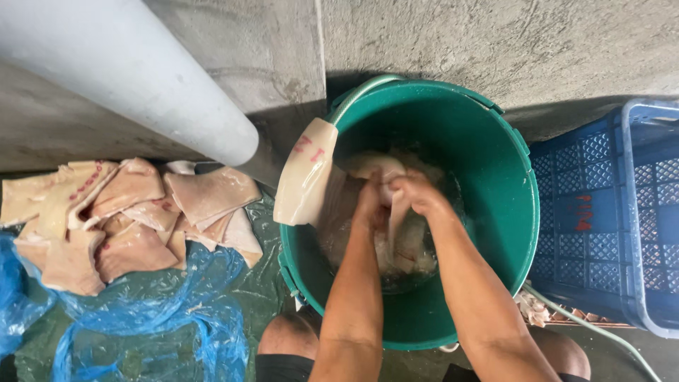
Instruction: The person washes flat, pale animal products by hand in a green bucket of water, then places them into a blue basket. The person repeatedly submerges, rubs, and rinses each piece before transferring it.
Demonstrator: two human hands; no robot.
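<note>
Both hands were down inside the green bucket (495, 233), which stood on the concrete floor against the wall. The left hand (369, 204) and the right hand (419, 194) met near the middle of the bucket, their fingers curled tight around one pale slab of pork skin (391, 212) that hung between them into the water. More pale pieces lay under the water at the bucket's bottom, blurred by the surface. Another skin slab (305, 173), marked with red stamps, was draped over the bucket's left rim, half inside and half out. A pale handle (361, 93) arched along the rim's far left edge. On the floor left of the bucket, a heap of skin pieces (127, 219) rested on a clear plastic sheet (247, 297), with crumpled blue plastic (155, 329) at the heap's near side. A thick grey pipe (134, 74) slanted down from the upper left and ended just above the heap's right edge. Right of the bucket stood a blue crate (608, 212), touching or nearly touching it. A thin hose (594, 329) ran along the floor by the crate's near edge. The person's bare knees showed below the bucket.
</note>
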